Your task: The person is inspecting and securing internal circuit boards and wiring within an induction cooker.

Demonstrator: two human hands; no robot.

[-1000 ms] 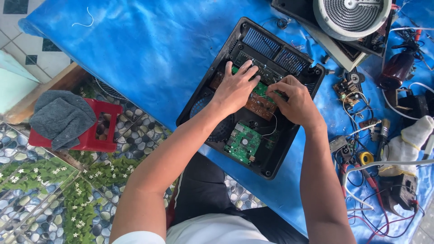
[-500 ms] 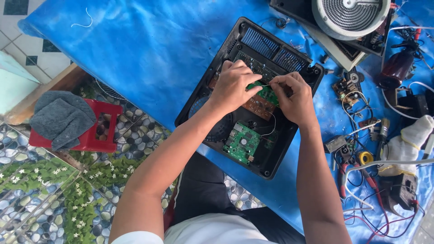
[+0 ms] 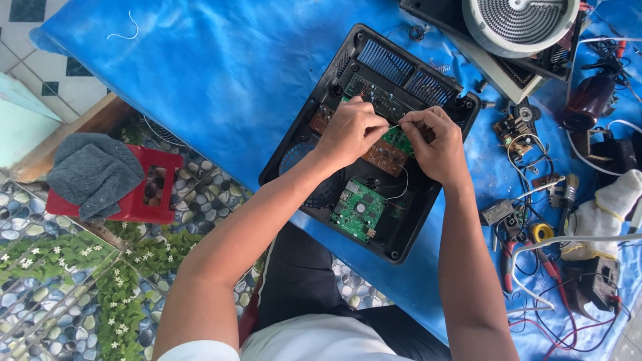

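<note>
An opened black appliance housing (image 3: 321,147) lies on the blue table cover, with a green circuit board (image 3: 358,208) near its front and a brown and green board (image 3: 388,152) in the middle. My left hand (image 3: 351,130) and my right hand (image 3: 435,144) hover close together over the middle board. Both pinch a thin pale wire (image 3: 396,125) stretched between their fingertips. A white wire loops from the board just below my right hand.
A round coil heating unit (image 3: 518,23) rests at the back right. Loose boards, pliers with red handles (image 3: 528,261), a yellow tape roll (image 3: 542,232), cables and a white cloth (image 3: 602,207) crowd the right side. A red stool (image 3: 144,204) with a grey cloth stands left, below the table.
Both hands have lifted off the middle board and drawn together. They now pinch a thin wire between them, where before they pressed flat into the housing.
</note>
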